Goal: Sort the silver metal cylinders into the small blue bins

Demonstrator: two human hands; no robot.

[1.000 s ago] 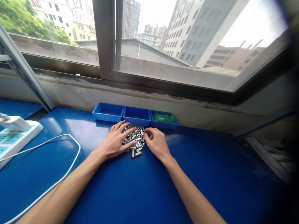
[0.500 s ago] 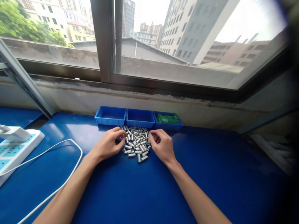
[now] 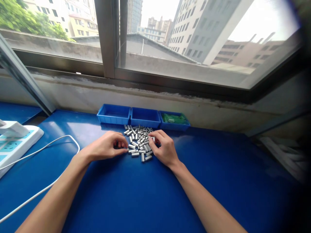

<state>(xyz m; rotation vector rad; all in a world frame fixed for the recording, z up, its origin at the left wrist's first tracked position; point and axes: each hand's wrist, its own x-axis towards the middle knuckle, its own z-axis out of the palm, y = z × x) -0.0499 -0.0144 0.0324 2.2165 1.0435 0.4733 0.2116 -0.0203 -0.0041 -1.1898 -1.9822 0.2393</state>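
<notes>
Small silver metal pieces (image 3: 135, 143), mostly short hexagonal bars, lie in a loose pile on the blue table. At its left edge is my left hand (image 3: 112, 146), its thumb and fingertips drawn together beside a small piece. My right hand (image 3: 163, 147) reaches over the pile's right side with curled fingers, thumb and forefinger close together among the pieces. What either pinch holds is too small to make out. The right hand covers part of the pile.
Behind the pile, a left blue bin (image 3: 113, 119), a middle blue bin (image 3: 145, 122) and a right blue bin (image 3: 175, 125) with green material inside stand against the wall. A white power strip (image 3: 21, 142) and a white cable (image 3: 57, 181) lie at left.
My left hand has moved left and slightly down relative to the pile. My right hand has shifted left, further over the pieces. The camera view has tilted a little downward.
</notes>
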